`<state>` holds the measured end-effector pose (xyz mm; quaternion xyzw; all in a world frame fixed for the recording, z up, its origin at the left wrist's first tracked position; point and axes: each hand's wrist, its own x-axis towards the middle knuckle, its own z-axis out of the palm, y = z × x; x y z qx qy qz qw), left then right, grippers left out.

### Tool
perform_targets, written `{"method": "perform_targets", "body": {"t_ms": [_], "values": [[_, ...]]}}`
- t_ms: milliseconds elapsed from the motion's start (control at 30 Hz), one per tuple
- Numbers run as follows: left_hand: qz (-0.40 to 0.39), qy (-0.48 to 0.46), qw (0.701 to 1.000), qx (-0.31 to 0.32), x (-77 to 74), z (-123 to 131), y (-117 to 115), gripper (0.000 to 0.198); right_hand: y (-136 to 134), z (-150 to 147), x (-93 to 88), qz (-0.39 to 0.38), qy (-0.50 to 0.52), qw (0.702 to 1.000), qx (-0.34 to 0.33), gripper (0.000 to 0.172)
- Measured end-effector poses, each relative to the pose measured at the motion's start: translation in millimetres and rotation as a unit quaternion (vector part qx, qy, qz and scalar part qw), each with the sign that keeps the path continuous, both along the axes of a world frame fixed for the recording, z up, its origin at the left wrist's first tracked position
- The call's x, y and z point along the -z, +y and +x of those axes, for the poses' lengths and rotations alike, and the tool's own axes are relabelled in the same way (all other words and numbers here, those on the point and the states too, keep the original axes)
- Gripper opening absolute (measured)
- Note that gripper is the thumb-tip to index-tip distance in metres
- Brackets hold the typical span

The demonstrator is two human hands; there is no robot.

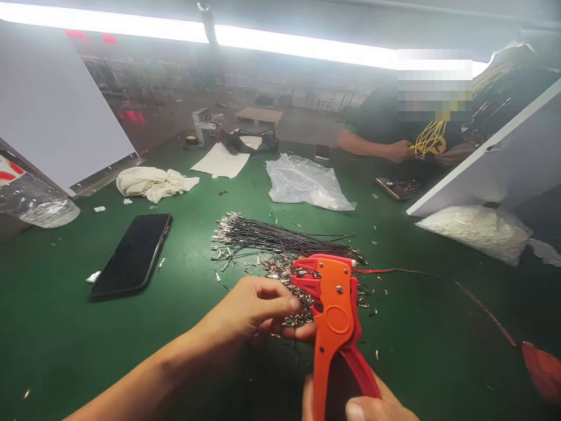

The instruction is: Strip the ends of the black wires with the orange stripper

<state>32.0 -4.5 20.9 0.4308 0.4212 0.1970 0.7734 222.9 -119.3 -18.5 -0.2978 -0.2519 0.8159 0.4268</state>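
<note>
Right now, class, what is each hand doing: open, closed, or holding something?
Left hand: fingers pinched at the loose terminals; what it grips cannot be told.
Right hand: closed around the handles of the orange wire stripper.

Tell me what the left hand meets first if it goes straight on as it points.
Probably the orange wire stripper, just beyond the left hand; loose metal terminals lie under that line, so depth is uncertain.

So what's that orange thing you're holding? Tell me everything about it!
It is a pair of pliers, orange and red plastic by the look, with small metal screws. They stand upright, jaws on top facing left. The right hand grips the handles from below. The left hand has its fingers close beside the jaws, above the green table.
</note>
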Motion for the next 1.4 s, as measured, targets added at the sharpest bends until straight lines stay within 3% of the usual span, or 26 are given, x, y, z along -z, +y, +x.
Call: {"method": "perform_targets", "body": {"t_ms": [133, 400, 500, 600, 667, 767, 867, 1067, 1233, 1400], "values": [[-0.025, -0.04, 0.995, -0.084, -3.9, -8.1, 3.8, 0.028, 4.1, -5.7, 8.7, 0.082, 0.049, 0.995, 0.006, 0.061], [-0.075, -0.154, 0.975, -0.145, 1.7, -2.5, -3.6, 0.02, 1.6, -34.9, 31.0, 0.044, 0.22, 0.972, 0.064, 0.06], [-0.083, -0.172, 0.97, -0.153, 3.8, 2.3, -8.2, 0.017, -3.2, -40.9, 36.6, 0.045, 0.224, 0.972, 0.061, 0.062], [-0.083, -0.184, 0.965, -0.17, 3.2, 2.8, -8.5, 0.016, -5.9, -41.0, 40.5, 0.041, 0.196, 0.978, 0.059, 0.05], [-0.084, -0.186, 0.961, -0.184, 1.5, 1.1, -6.7, 0.018, -4.0, -38.2, 45.2, 0.042, 0.168, 0.983, 0.064, 0.056], [-0.076, -0.19, 0.957, -0.206, -1.6, -2.9, -3.1, 0.025, 4.2, -31.3, 56.7, 0.064, 0.138, 0.988, 0.016, 0.07], [-0.066, -0.199, 0.954, -0.215, -4.3, -5.3, -0.8, 0.03, 12.1, -24.9, 68.0, 0.077, 0.152, 0.984, -0.043, 0.061], [-0.073, -0.202, 0.952, -0.217, -5.0, -3.3, -1.3, 0.031, 14.5, -26.4, 85.6, 0.043, 0.221, 0.972, -0.074, 0.049], [-0.075, -0.195, 0.955, -0.208, 0.8, -0.5, -3.5, 0.029, 27.9, -35.5, 101.2, 0.03, 0.226, 0.965, -0.132, 0.063], [-0.081, -0.191, 0.959, -0.193, 4.5, 0.6, -5.5, 0.029, 37.7, -34.2, 91.7, 0.013, 0.184, 0.97, -0.159, 0.094]]}}
